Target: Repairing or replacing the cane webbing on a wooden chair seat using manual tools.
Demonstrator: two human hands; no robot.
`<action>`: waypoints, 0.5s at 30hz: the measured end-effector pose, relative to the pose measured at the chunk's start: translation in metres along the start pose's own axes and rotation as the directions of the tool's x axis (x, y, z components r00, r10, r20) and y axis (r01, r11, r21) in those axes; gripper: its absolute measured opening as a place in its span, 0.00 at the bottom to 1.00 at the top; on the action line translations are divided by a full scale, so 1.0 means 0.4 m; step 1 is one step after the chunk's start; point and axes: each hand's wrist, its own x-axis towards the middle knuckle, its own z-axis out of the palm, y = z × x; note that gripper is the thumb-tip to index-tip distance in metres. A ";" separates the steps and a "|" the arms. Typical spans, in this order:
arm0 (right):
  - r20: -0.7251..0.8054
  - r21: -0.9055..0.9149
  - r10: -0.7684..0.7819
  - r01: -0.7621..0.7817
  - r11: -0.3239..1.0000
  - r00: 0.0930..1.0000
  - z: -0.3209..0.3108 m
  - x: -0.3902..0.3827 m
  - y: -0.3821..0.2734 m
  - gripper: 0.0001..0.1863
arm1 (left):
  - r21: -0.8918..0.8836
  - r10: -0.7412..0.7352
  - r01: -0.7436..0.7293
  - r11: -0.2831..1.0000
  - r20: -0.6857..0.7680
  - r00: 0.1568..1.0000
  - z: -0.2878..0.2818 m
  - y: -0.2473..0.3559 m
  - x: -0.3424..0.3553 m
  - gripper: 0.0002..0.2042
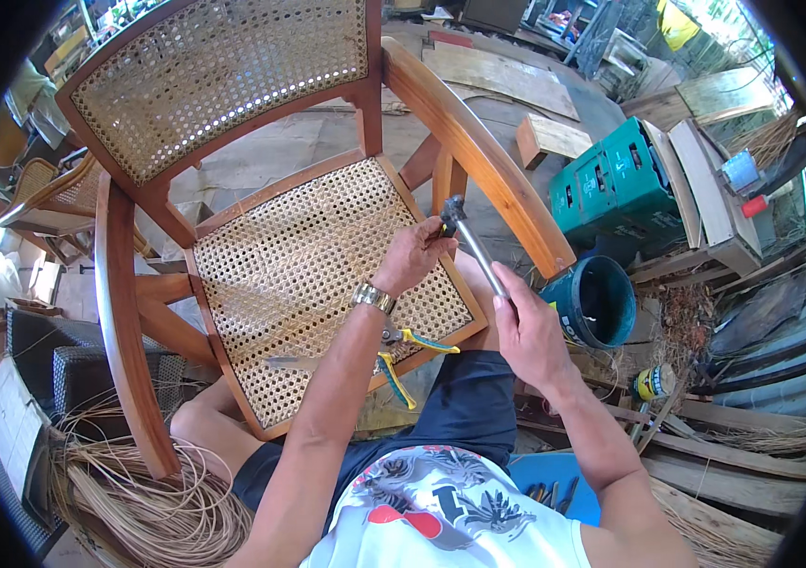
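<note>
A wooden armchair with a woven cane seat and a cane back stands before me. My right hand grips a hammer by its shaft, the head up over the seat's right rail. Just below the hammer head, my left hand is closed around a small dark tool; its kind is mostly hidden by the fingers. Yellow-and-green-handled pliers lie on the front of the seat beneath my left forearm. A pointed metal blade shows on the cane to the left of that forearm.
Coiled cane strands lie at lower left. A dark teal bucket and green crates stand to the right. The chair's right armrest rises beside my hands. A yellow can and wooden planks are at lower right.
</note>
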 end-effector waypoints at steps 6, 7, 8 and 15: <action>-0.070 -0.072 -0.040 0.035 0.997 0.997 0.029 -0.011 -0.003 0.25 | -0.227 0.007 -0.023 0.974 -0.069 0.998 0.023 -0.033 -0.001 0.14; -0.022 -0.117 0.034 -0.036 0.992 0.999 0.028 -0.011 -0.004 0.25 | -0.178 -0.044 0.036 0.983 -0.036 0.998 0.023 -0.040 0.003 0.14; 0.001 -0.108 0.003 -0.003 0.994 1.000 0.026 -0.013 -0.005 0.25 | -0.182 -0.046 0.038 0.983 -0.035 0.998 0.024 -0.048 0.001 0.14; 0.110 -0.068 0.218 -0.211 0.975 0.970 -0.008 -0.007 0.023 0.23 | -0.012 0.053 -0.053 0.999 0.005 0.999 0.024 -0.083 0.022 0.17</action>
